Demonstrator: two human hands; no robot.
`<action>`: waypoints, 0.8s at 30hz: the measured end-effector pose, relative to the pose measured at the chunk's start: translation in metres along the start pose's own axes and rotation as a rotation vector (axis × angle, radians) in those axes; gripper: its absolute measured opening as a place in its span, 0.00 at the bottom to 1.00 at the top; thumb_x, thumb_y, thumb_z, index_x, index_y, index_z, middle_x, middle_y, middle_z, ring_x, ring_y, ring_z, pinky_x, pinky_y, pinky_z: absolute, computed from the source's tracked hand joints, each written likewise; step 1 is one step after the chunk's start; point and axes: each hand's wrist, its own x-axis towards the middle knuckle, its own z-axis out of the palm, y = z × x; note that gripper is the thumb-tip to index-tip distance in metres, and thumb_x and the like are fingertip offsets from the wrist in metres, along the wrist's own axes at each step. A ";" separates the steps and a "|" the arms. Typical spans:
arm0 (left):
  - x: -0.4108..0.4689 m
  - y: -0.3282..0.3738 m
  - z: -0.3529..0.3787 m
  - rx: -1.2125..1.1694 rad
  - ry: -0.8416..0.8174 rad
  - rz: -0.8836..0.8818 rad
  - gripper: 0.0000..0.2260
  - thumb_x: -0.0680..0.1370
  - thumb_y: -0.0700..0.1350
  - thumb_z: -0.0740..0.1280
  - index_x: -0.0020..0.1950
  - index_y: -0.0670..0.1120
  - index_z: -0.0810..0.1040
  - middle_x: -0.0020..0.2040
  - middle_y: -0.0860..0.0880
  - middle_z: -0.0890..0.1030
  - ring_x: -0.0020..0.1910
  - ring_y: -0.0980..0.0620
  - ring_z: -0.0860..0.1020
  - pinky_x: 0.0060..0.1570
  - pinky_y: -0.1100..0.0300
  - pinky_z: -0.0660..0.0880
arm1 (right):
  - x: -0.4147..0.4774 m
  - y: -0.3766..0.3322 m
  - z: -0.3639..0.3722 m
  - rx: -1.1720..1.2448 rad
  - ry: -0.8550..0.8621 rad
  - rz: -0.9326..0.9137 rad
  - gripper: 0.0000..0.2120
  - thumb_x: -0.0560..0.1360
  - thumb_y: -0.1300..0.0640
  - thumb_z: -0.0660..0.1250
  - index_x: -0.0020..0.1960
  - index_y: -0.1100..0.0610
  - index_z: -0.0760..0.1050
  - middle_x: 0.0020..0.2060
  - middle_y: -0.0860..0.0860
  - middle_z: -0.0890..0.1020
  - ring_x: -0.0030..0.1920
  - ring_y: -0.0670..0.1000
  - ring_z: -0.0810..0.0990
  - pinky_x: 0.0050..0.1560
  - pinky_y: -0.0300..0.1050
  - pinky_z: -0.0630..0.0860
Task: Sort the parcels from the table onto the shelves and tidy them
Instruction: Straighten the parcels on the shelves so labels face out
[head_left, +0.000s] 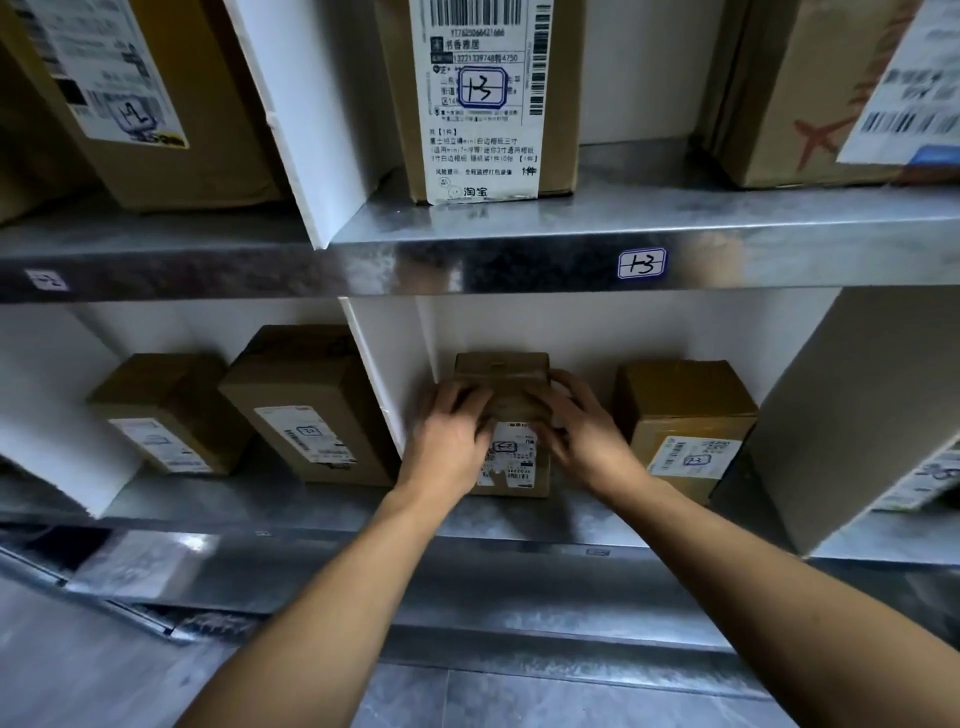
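While left hand (449, 431) and right hand (582, 426) are gripping its sides, small brown cardboard parcel (511, 410) is sitting on lower steel shelf (322, 514), right of white divider (384, 374) | neighbouring brown boxes (685, 421) already shelved | table unseen, remainder unknown.

Site was a parcel storeroom or pickup depot. Steel shelves (467, 228) carried cardboard parcels (685, 395) in rows, most with a printed shipping label (480, 150) and barcode (handwritten bay numbers too). Shelf edge bore a matching number sticker (642, 263); white dividers (317, 130) split the bays.
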 end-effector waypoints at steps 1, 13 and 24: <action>0.000 0.000 0.000 -0.002 -0.006 0.000 0.17 0.77 0.46 0.68 0.66 0.47 0.77 0.62 0.43 0.73 0.58 0.39 0.75 0.54 0.45 0.77 | -0.001 -0.001 0.000 -0.013 -0.002 0.015 0.24 0.75 0.63 0.72 0.70 0.59 0.74 0.69 0.63 0.70 0.64 0.65 0.76 0.61 0.51 0.76; -0.002 0.006 -0.027 -0.019 -0.059 0.109 0.21 0.78 0.50 0.66 0.71 0.49 0.73 0.67 0.46 0.72 0.66 0.41 0.69 0.67 0.45 0.69 | -0.022 -0.043 -0.034 -0.421 0.005 0.113 0.21 0.78 0.51 0.64 0.71 0.50 0.69 0.67 0.55 0.74 0.64 0.63 0.73 0.51 0.60 0.80; -0.011 0.056 -0.021 -0.071 -0.068 0.215 0.19 0.79 0.51 0.65 0.68 0.49 0.75 0.65 0.44 0.76 0.60 0.39 0.73 0.61 0.47 0.71 | -0.075 -0.032 -0.082 -0.764 0.101 0.046 0.15 0.78 0.49 0.65 0.61 0.57 0.77 0.51 0.59 0.79 0.46 0.62 0.77 0.40 0.51 0.75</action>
